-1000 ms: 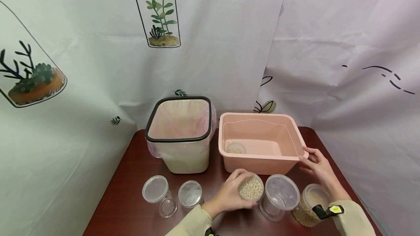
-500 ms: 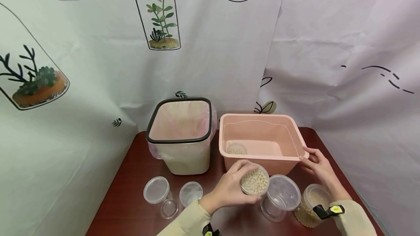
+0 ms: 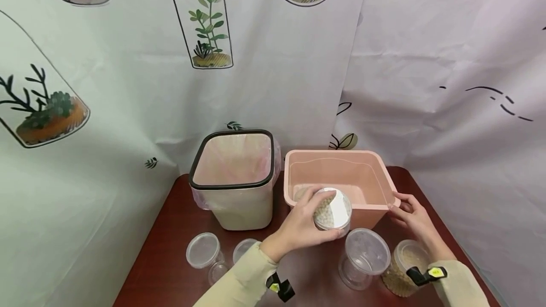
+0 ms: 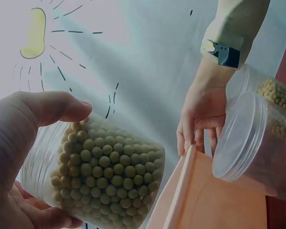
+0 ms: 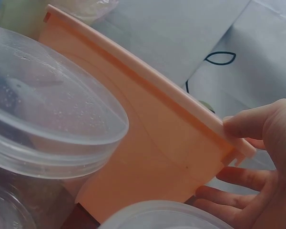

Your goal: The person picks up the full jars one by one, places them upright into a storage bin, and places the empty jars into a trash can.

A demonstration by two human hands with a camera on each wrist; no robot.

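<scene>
While the left hand [image 3: 300, 226] is curling thumb and fingers round a bean jar [image 4: 109, 171] raised by the tub's [image 3: 337, 167] near rim, the right hand [image 3: 413, 219] is pinching the tub's near right corner. In front of the tub, an uncapped-looking-through clear jar [image 3: 368, 250] is standing on the desk [image 3: 158, 255], with a grain jar [image 3: 401, 276] sitting to its right; a bin [image 3: 241, 207] is standing just left of the tub.

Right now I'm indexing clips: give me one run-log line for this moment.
Left hand: grips ball-filled jar near pink bin | Right hand: grips bin's corner
</scene>
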